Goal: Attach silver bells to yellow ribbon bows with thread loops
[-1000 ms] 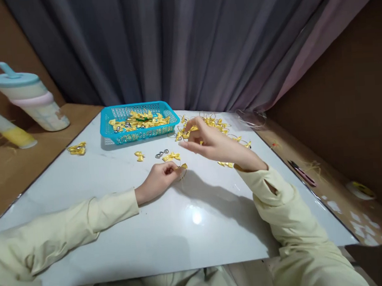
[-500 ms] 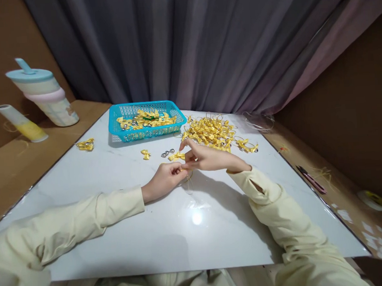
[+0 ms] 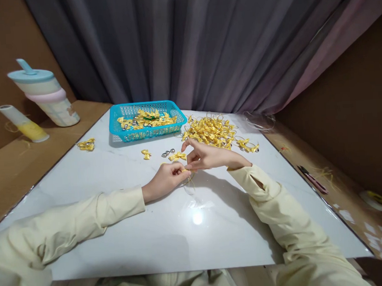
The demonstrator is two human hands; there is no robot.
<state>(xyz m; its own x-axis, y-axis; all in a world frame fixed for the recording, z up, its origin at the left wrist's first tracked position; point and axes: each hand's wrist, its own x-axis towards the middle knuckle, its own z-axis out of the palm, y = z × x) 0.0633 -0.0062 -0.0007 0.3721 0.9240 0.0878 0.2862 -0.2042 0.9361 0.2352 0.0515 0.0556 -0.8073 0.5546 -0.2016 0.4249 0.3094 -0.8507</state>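
My left hand (image 3: 163,180) is closed in a pinch on a thin yellow cord (image 3: 190,184), whose loop dangles just below the fingertips. My right hand (image 3: 208,155) meets it there, thumb and a finger pinched at the same cord, index finger raised and bent. Most of what lies between the fingertips is hidden. Just behind the hands lie a yellow ribbon bow (image 3: 177,156), several small silver bells (image 3: 167,153) and another yellow bow (image 3: 146,154).
A blue basket (image 3: 151,133) holds bows and bells. Right of it spreads a heap of corded yellow bows (image 3: 209,129). A tumbler (image 3: 52,98) and a tube (image 3: 28,124) stand left. Pink-handled snips (image 3: 314,181) and a tape roll (image 3: 375,200) lie right.
Both hands stay almost in place. The right fingertips have shifted slightly at the cord, and the dangling loop has changed shape a little.
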